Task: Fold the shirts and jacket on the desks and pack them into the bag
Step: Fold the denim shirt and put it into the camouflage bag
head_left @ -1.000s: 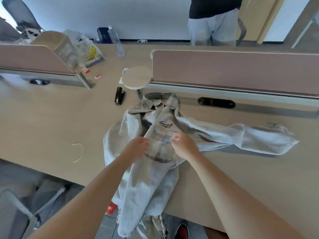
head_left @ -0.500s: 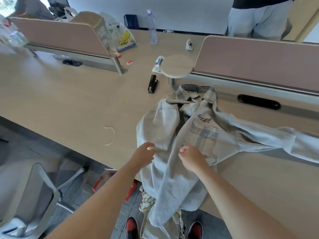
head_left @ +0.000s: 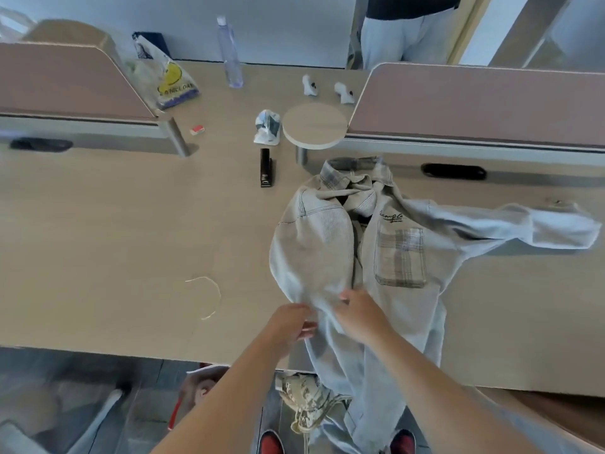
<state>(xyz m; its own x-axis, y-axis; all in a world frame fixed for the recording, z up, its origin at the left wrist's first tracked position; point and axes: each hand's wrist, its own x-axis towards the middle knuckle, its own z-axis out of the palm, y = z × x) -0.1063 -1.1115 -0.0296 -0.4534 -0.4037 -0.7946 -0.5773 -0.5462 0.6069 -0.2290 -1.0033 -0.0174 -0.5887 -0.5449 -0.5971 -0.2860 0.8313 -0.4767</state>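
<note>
- One long light-wood desk (head_left: 98,240) fills my view, with two brown upright divider panels (head_left: 65,83) (head_left: 474,103) along its far side.
- One pale blue-grey denim jacket (head_left: 402,299) lies front up on the desk right of centre. Its checked collar points at the dividers and there is one checked chest pocket with dark script above it. One sleeve stretches off to the right. The other side is folded over the front as a rounded hump. The hem hangs over the near edge, so I cannot see where it ends.
- One person in pale trousers (head_left: 406,31) stands beyond the desk, cut off at the top edge.
- Two bare hands are close together at the near edge. My left hand (head_left: 288,326) has its fingers curled onto the border of the folded-over cloth, and my right hand (head_left: 360,314) pinches the same fold just beside it.
- One clear plastic bag with a yellow smiley face (head_left: 170,83) leans by the left divider.
- One round wooden shelf (head_left: 315,125) sits on a post between the dividers.
- One camouflage-print cloth (head_left: 307,398) hangs under the desk, and I cannot tell what it is.
- One clear plastic bottle (head_left: 230,54) stands upright at the far side.
- Two red shoes (head_left: 270,442) (head_left: 402,442) show at the bottom, partly cut off.
- One black stapler (head_left: 265,167) lies left of the collar.
- Two small white objects (head_left: 309,85) (head_left: 343,92) are too blurred to identify.
</note>
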